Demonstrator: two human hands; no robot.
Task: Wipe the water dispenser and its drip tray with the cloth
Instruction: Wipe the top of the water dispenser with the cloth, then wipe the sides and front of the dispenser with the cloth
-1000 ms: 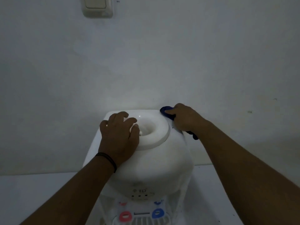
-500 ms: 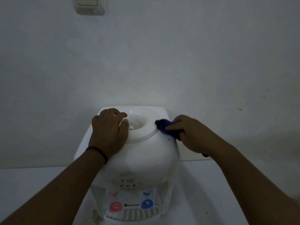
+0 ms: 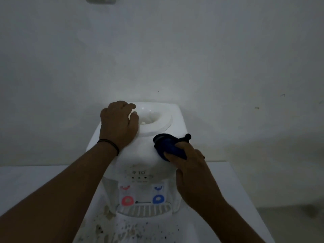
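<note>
- Wiping with our right hand (image 3: 191, 165), which grips the blue cloth (image 3: 169, 145), now moved from the water dispenser (image 3: 140, 155) rear corner to its front shoulder.
- Our left hand (image 3: 118, 125) rests flat, empty, steadying the top.
- Drip tray (image 3: 144, 210) remains, we judge.

Bare forearms, thin black band (image 3: 112, 145) on left wrist

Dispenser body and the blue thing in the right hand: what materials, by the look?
Dispenser body: likely moulded plastic, white and smooth, with rounded seamless curves and a small highlight near the top well. Blue cloth: soft fabric, matte, bunched into folds under the right hand. Weave is too dark to tell.
</note>
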